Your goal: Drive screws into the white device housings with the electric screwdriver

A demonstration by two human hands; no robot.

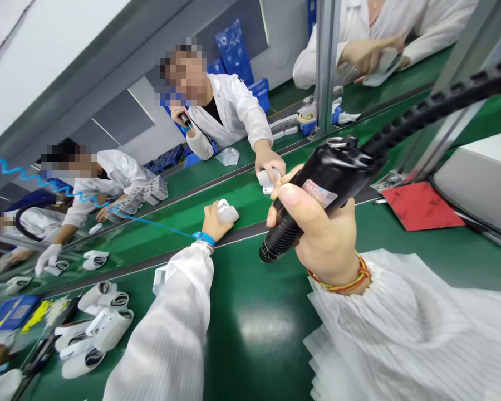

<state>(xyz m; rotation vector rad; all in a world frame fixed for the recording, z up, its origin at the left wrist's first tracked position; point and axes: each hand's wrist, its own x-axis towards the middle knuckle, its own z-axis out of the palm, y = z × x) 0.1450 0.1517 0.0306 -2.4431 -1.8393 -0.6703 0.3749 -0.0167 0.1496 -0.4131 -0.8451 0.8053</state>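
My right hand (323, 236) is wrapped round a black electric screwdriver (325, 178), its tip pointing down and left over the green bench. A thick black cable runs from its back end to the upper right. My left hand (216, 223), with a blue band at the wrist, is stretched out over the green conveyor and closed on a white plastic part (227, 211). A similar white part (269, 180) is under a co-worker's hand on the far side of the belt, partly behind my right fingers.
White curved parts (108, 323) lie in a pile at the lower left. A red sheet (421, 206) is on the bench at right, by a grey box (484, 172). Several people in white coats work across the belt. A metal post (326, 67) stands beyond it.
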